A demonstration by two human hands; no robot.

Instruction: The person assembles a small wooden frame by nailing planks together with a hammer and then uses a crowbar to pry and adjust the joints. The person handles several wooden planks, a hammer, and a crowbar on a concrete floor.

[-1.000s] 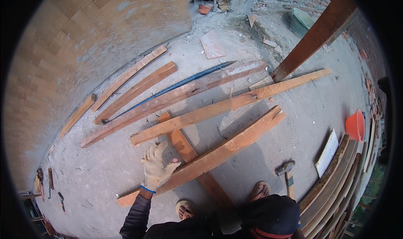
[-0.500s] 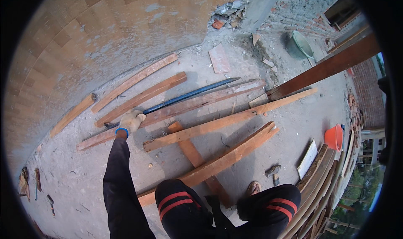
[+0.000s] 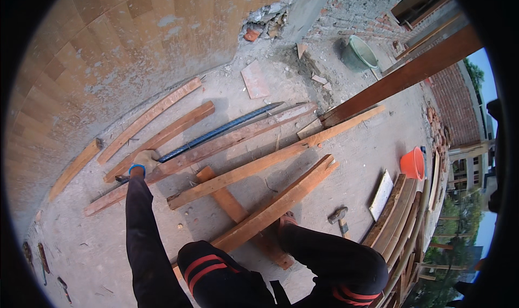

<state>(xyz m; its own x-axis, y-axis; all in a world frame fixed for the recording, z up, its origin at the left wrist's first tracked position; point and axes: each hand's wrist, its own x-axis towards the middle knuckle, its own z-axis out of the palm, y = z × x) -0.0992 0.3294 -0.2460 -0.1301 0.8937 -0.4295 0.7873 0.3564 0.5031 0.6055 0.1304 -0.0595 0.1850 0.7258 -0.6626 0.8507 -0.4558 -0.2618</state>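
Observation:
My left hand point(image 3: 146, 160), in a pale glove with a blue band at the wrist, is closed round the lower end of a long dark-blue crowbar point(image 3: 213, 136). The bar lies low along a reddish wooden beam point(image 3: 216, 148). Its dark end point(image 3: 122, 179) pokes out past my wrist. Just beyond the hand is a shorter wooden beam point(image 3: 167, 136). My right hand does not show.
Nearer me, two beams point(image 3: 270, 164) point(image 3: 281, 202) lie across a short plank point(image 3: 224, 197). A hammer point(image 3: 339, 216) is by my right leg. An orange bucket point(image 3: 412, 163), stacked timber point(image 3: 397, 208) and a leaning brown post point(image 3: 405, 78) stand right; a green tub point(image 3: 358, 54) sits far back.
My right foot has moved left, away from the hammer and up to the near beam, with the knee swung lower right. The view has shifted; my left hand keeps its grip on the crowbar.

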